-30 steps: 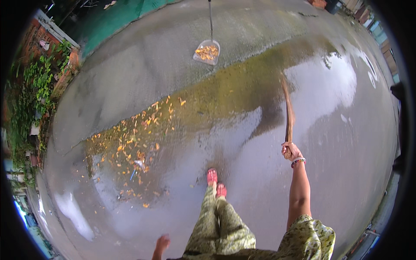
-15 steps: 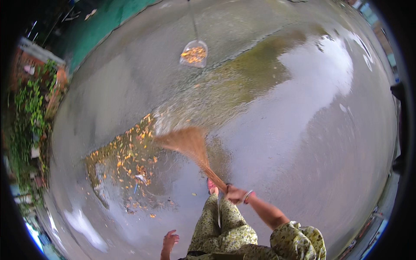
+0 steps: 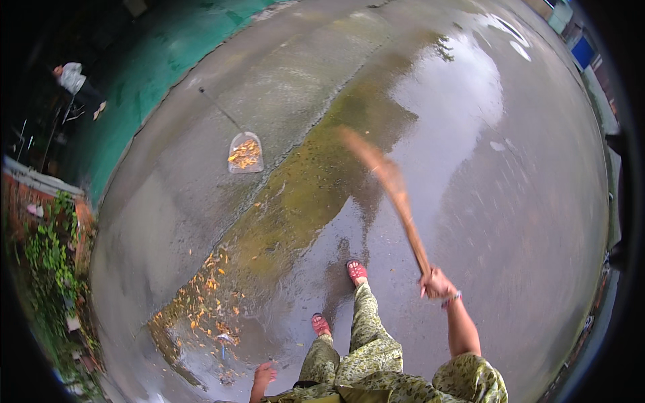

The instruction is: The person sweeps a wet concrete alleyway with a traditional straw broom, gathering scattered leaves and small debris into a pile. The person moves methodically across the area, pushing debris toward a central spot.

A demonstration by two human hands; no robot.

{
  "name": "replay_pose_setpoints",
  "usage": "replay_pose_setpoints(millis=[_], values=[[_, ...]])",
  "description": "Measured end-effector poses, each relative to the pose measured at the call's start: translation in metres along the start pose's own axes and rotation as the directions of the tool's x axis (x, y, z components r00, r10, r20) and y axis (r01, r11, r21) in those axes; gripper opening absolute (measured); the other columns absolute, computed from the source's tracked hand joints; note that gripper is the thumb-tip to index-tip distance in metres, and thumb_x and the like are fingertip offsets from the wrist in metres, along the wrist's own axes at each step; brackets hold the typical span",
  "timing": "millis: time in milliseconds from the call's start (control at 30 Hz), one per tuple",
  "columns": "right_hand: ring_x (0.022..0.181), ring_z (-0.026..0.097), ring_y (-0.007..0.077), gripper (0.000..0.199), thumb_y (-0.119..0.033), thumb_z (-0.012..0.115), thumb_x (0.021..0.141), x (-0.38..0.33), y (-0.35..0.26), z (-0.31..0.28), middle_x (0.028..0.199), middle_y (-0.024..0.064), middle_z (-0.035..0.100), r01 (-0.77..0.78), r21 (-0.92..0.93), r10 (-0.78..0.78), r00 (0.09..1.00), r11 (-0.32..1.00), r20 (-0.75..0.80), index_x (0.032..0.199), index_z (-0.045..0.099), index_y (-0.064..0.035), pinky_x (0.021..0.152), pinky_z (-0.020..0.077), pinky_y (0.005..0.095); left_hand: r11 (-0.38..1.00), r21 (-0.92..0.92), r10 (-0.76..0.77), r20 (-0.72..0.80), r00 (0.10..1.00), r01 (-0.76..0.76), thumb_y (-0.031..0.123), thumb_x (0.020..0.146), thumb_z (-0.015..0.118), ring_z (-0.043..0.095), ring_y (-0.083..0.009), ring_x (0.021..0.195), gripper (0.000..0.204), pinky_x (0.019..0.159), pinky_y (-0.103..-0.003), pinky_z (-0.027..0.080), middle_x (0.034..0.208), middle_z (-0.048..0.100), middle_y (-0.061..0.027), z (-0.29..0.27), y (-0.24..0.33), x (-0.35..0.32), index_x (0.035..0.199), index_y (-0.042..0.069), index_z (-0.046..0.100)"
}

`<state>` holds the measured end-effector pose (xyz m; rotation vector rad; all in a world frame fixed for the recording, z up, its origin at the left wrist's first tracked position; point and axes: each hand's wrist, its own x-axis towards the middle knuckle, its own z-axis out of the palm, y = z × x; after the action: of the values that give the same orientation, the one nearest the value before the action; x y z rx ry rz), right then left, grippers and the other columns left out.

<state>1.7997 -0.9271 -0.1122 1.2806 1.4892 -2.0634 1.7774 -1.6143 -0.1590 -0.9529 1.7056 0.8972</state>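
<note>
right hand [image 3: 438, 283] grip closed around the broom [image 3: 390, 195] handle; the blurred bristle end rises up and left of the grip, over wet pavement [image 3: 510, 201]. left hand [image 3: 263, 374] hangs spread, holding nothing. leaf pile [image 3: 201, 302] lies far left of the grip; dustpan [image 3: 244, 153] well beyond.

A wide stretch of wet grey concrete ground [image 3: 510, 201], shiny with reflections. A mossy, yellow-green streak [image 3: 302, 195] runs across it from the upper middle down toward the lower left. At the streak's lower end lies a scattered heap of orange and yellow fallen leaves [image 3: 201, 305]. Well apart from it, farther up, a long-handled dustpan [image 3: 244, 153] rests on the ground, filled with more orange leaves. Two feet in red sandals [image 3: 356, 271] stand on the wet concrete near the bottom.
</note>
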Motion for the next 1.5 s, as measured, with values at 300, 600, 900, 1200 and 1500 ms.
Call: replay_pose_setpoints(millis=[300,600,900,1200,1500], values=[[0.047,0.057,0.0201,0.011,-0.008,0.057,0.074,0.31,-0.132,-0.136,0.056,0.0091,0.057,-0.013,0.039,0.024,0.957,0.999,-0.289,0.068,0.057,0.0014,0.046,0.0489,0.0332,0.989,-0.108,0.126,0.209,0.97,-0.105,0.016,0.086,0.055,0.059,-0.021,0.086,0.047,0.075,-0.037,0.051,0.098,0.058,-0.0099,0.108,0.11,-0.047,0.132,0.01,0.042],[0.045,0.056,0.019,0.036,-0.005,0.063,0.068,0.261,-0.092,-0.011,0.061,0.0098,0.056,-0.042,-0.714,0.344,0.895,0.698,0.284,0.094,0.04,0.0033,0.037,0.0448,0.0329,1.0,0.019,-0.027,0.213,0.977,0.023,0.006,0.084,0.056,0.064,-0.0195,0.073,0.041,0.062,-0.031,0.053,0.087,0.065,-0.0125,0.114,0.089,-0.049,0.125,0.007,0.05],[0.045,0.054,0.016,0.059,0.005,0.066,0.063,0.121,-0.18,-0.096,0.06,0.0062,0.051,-0.167,-0.612,0.402,0.875,0.773,0.27,0.118,0.044,0.0045,0.037,0.0442,0.0309,0.939,0.102,0.332,-0.021,0.943,-0.329,0.013,0.085,0.057,0.058,-0.0119,0.067,0.038,0.06,-0.026,0.047,0.08,0.063,-0.0055,0.142,0.207,-0.063,0.123,0.01,0.053],[0.043,0.052,0.0183,0.01,-0.007,0.058,0.075,0.257,-0.219,-0.061,0.055,0.0075,0.051,0.024,-0.248,0.026,0.98,0.968,0.198,0.079,0.051,0.0004,0.039,0.0451,0.0319,0.898,0.242,0.37,0.038,0.928,-0.368,0.019,0.084,0.058,0.06,-0.01,0.061,0.038,0.06,-0.026,0.05,0.071,0.064,-0.0019,0.192,0.111,-0.068,0.121,0.013,0.055],[0.049,0.058,0.0189,0.066,-0.011,0.066,0.072,0.26,-0.054,0.144,0.072,0.0151,0.058,0.014,-0.786,0.334,0.9,0.619,0.279,0.116,0.022,0.0133,0.039,0.047,0.0317,0.988,0.131,0.097,-0.112,0.989,-0.082,0.025,0.084,0.059,0.062,-0.0141,0.078,0.045,0.065,-0.029,0.051,0.091,0.066,-0.0072,0.186,0.049,-0.055,0.125,0.009,0.051]])
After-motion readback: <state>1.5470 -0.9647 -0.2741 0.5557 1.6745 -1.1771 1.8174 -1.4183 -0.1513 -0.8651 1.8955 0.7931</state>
